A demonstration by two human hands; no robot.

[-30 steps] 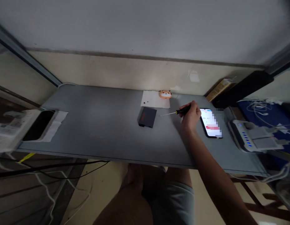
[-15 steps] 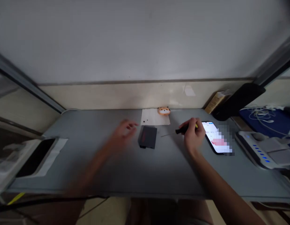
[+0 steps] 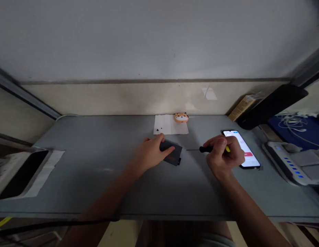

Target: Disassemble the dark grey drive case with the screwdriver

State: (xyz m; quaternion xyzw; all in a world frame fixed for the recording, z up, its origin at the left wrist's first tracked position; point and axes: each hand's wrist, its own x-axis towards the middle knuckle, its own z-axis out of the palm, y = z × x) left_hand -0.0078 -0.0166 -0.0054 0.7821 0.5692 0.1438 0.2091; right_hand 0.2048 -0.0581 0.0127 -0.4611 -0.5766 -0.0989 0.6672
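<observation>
My left hand [image 3: 156, 151] grips a flat dark rectangular case [image 3: 174, 157] by its left end, fingers at the far edge and thumb over the top. The case is turned at an angle on the grey desk, and a small black part shows at its near right corner. Closed round the handle of a screwdriver [image 3: 206, 149] is my right hand [image 3: 223, 154]. The screwdriver's thin shaft points left, its tip a little to the right of the case. Behind the case lies a white paper [image 3: 166, 125] with tiny dark bits, perhaps screws, on it.
An orange animal-faced case [image 3: 181, 117] sits on the paper's right side. A lit phone [image 3: 252, 161] lies beside my right hand. Further right are a power strip [image 3: 285, 164] and a black cylinder-like object [image 3: 272, 106]. Another dark-screened phone [image 3: 25, 175] lies at the left.
My left hand has moved right and taken hold of the dark case, which has turned. My right hand with the screwdriver has shifted slightly right.
</observation>
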